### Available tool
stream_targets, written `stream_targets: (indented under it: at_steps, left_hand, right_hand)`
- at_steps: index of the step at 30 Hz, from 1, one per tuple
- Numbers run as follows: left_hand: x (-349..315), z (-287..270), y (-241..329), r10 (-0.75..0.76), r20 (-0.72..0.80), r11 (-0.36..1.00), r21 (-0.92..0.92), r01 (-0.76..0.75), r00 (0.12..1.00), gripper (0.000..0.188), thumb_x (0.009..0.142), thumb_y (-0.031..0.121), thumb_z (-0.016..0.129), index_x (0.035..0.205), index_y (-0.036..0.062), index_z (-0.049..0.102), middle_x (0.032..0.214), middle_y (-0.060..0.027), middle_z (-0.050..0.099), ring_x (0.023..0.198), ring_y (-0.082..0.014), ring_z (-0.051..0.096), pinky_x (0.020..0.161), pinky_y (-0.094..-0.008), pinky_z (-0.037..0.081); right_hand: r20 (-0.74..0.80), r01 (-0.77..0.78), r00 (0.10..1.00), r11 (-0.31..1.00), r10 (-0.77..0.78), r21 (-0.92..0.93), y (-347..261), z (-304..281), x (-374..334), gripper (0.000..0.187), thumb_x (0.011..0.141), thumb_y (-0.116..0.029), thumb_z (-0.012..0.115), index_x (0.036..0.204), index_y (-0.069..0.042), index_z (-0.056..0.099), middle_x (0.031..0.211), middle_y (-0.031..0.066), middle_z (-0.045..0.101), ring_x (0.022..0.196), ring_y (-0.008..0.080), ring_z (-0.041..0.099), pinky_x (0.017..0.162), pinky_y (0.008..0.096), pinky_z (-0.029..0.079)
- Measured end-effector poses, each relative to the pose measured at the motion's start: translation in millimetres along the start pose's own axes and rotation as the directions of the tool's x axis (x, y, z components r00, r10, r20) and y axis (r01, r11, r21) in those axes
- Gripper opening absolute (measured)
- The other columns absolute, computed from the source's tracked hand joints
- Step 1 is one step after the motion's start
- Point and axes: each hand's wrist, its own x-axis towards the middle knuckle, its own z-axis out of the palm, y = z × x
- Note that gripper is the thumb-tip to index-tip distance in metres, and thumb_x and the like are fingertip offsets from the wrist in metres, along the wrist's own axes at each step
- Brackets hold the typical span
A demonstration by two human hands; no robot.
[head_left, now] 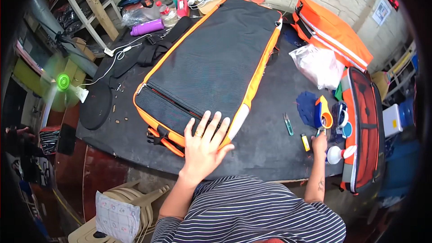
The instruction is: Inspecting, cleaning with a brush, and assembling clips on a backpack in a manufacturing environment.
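A large black bag with orange edging lies flat across the dark table. Its zip runs across the near end and is partly parted. My left hand rests on that near end, fingers spread and flat, holding nothing. Out to the right, my right hand reaches beside an orange tape dispenser. Its fingers are closed around something small that I cannot make out. Left of this hand lie a yellow lighter and green thread snips.
A spray bottle, a red and grey case, an orange bag and a clear plastic bag crowd the right side. A purple bottle and black straps lie left; a small fan spins at the edge.
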Motion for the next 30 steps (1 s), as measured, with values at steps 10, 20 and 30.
stream_targets:
  at_steps: [10,20,30]
  left_hand:
    - [-2,10,-3,-0.024,-0.103,0.997,-0.071,0.017,0.994,0.057,0.077,0.046,0.072,0.123,0.0123,0.064,0.129,-0.0095,0.060,0.125,-0.0269,0.050,0.104,-0.0474,0.030]
    - [-2,17,-2,-0.018,-0.231,0.998,-0.065,0.003,0.973,0.052,0.075,0.045,0.075,0.115,0.0121,0.068,0.115,-0.0096,0.063,0.114,-0.0270,0.058,0.096,-0.0439,0.039]
    - [-4,20,-2,-0.007,-0.299,0.998,-0.055,-0.010,0.954,0.052,0.072,0.045,0.077,0.112,0.0119,0.069,0.106,-0.0059,0.063,0.103,-0.0233,0.060,0.090,-0.0408,0.039]
  right_hand:
    - [0.141,-0.032,0.989,0.998,0.041,-0.061,37,-58,-14,0.023,0.084,-0.013,0.051,0.091,0.003,0.066,0.094,0.0288,0.066,0.094,0.0439,0.065,0.083,0.0498,0.051]
    - [-0.215,-0.181,0.965,0.972,0.147,-0.151,8,-207,-58,0.032,0.092,-0.032,0.056,0.099,-0.002,0.065,0.098,0.0232,0.067,0.096,0.0397,0.064,0.078,0.0490,0.050]
    - [-0.251,0.593,0.694,0.338,-0.675,0.731,-185,-185,-91,0.020,0.090,0.002,0.053,0.107,-0.001,0.062,0.075,0.0015,0.059,0.066,0.0091,0.052,0.060,0.0247,0.042]
